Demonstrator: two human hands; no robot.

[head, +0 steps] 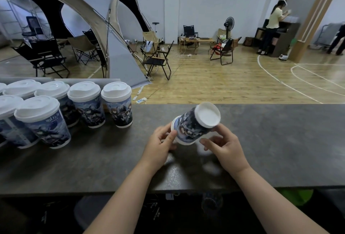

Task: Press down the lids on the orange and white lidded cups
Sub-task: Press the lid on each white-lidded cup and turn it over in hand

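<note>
I hold one paper cup (pixel 194 127) with dark blue cartoon print tilted on its side above the grey counter (pixel 270 140). Its white recessed bottom faces up and to the right. Its wide white end points down-left, into my left hand (pixel 160 144), whose thumb and fingers grip that end. My right hand (pixel 224 146) curls under and beside the cup's body near its bottom. Whether a lid sits on the held cup is hidden by my left hand. Several more printed cups with white lids (pixel 116 103) stand upright at the counter's left.
The lidded cups (pixel 43 119) crowd the counter's left end in two rows. The counter's far edge runs just behind my hands. Beyond it lie a wooden floor, a grey tent (pixel 115 43), folding chairs (pixel 158 60), a fan and a person (pixel 270 26) at the back right.
</note>
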